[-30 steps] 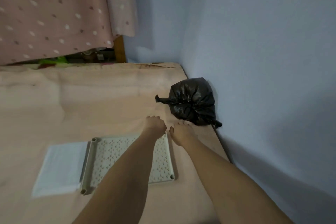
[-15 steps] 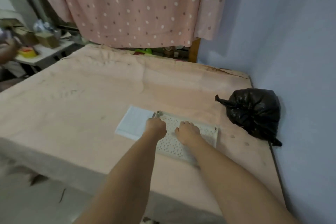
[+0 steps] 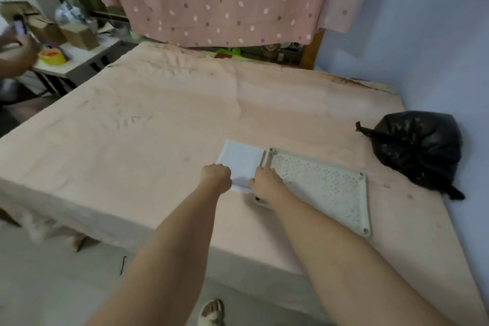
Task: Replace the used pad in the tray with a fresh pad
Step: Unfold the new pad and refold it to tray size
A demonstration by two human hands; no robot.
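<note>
A folded white pad [image 3: 240, 159] lies flat on the pink sheet, touching the left end of a pale tray [image 3: 322, 188] with a perforated grid top. No pad shows on the grid. My left hand [image 3: 215, 177] is curled into a fist at the pad's near-left corner. My right hand [image 3: 266, 182] rests with bent fingers at the pad's near-right corner, across the tray's left rim. The fingertips of both hands are hidden from me, and both seem closed on the pad's near edge.
A tied black plastic bag [image 3: 418, 148] sits right of the tray against the blue wall [image 3: 436, 47]. The bed [image 3: 145, 127] drops off to the floor in front of me. A side table [image 3: 76, 58] with boxes stands at the far left, where another person's hand [image 3: 16, 47] holds a phone.
Both my hands slid left off the tray's grid onto the near edge of the white pad. My view swung left and pulled back, showing more of the bed.
</note>
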